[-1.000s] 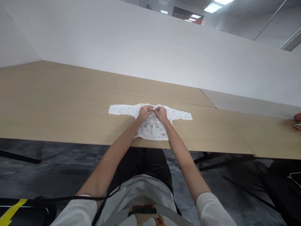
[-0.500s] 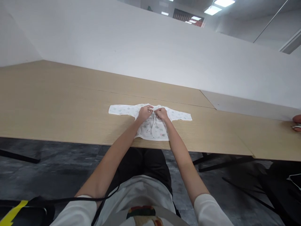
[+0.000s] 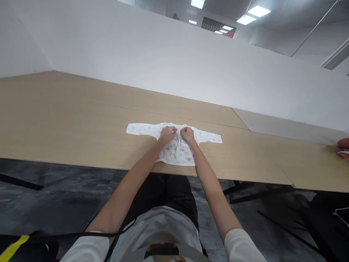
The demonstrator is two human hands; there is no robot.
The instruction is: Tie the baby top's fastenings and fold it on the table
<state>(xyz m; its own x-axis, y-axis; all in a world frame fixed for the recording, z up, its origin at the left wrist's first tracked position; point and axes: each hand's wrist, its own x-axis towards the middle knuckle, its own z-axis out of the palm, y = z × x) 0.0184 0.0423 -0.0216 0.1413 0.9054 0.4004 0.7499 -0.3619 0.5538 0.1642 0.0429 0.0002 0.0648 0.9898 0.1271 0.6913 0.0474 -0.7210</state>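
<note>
A small white baby shirt [image 3: 171, 154] with a sparse print lies flat on the wooden table, both sleeves spread out sideways and its front opening facing up. At the upper left of the chest, near the neckline, my left hand [image 3: 167, 134] has its fingers pinched on the shirt's edge. Just across the opening, my right hand [image 3: 188, 134] is curled closed on the other front edge. A narrow gap separates the two hands. The cloth between my fingertips is too small to make out in detail.
The pale wooden tabletop [image 3: 68, 120] runs far to both sides, with a white partition [image 3: 149, 54] behind it. At the far right edge another person's hand [image 3: 343, 143] shows. Black chair parts [image 3: 321, 218] stand below on the right.
My hands have moved slightly apart at the neckline, the right one shifting a little to the right. The shirt lies in the same place; the camera view has tilted slightly.
</note>
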